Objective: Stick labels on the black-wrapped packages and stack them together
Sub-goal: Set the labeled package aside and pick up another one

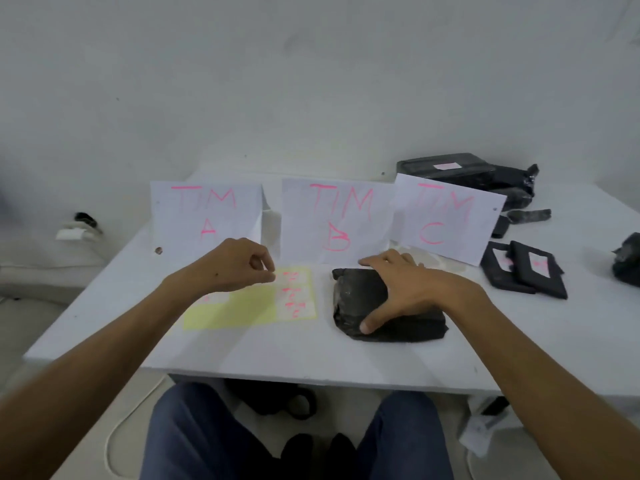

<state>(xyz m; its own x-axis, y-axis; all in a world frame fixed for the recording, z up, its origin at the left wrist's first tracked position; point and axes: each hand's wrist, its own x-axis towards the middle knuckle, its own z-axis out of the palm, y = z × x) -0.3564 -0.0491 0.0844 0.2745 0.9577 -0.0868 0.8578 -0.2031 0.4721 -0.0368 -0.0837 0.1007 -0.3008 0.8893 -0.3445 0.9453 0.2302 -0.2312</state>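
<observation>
**Head view: white desk against a bare wall, one package under the right hand**

The head camera looked down on a white desk (104, 327) pushed against a plain pale wall (311, 81). Three paper signs stood along its far side, lettered in pink: TIM A (206, 214) at 11 o'clock, TIM B (337, 220) at 12, TIM C (446, 216) at 1. Behind the C sign a stack of black-wrapped packages (464, 174) sat at the desk's far right, the top one bearing a small label. Two flat labelled packages (523, 271) lay at 2 o'clock, and another black bundle (628, 261) was cut off by the right edge.

A yellow label sheet (242, 306) lay flat at the desk's centre-left, with pink-marked labels in its right column. The left hand (232, 265) hovered over the sheet's upper edge, its grip a fingertip pinch; whether a label was between the fingers could not be told. The right hand (401, 285) lay across the black-wrapped package (356, 289) at the desk's centre-right, its fingers over the far edge and thumb curled against the near side, grasping it.

A wall socket (78, 228) with a plug showed at 9 o'clock. Beneath the desk were blue trousers (194, 434) and a white cable (117, 431) on the floor.
</observation>
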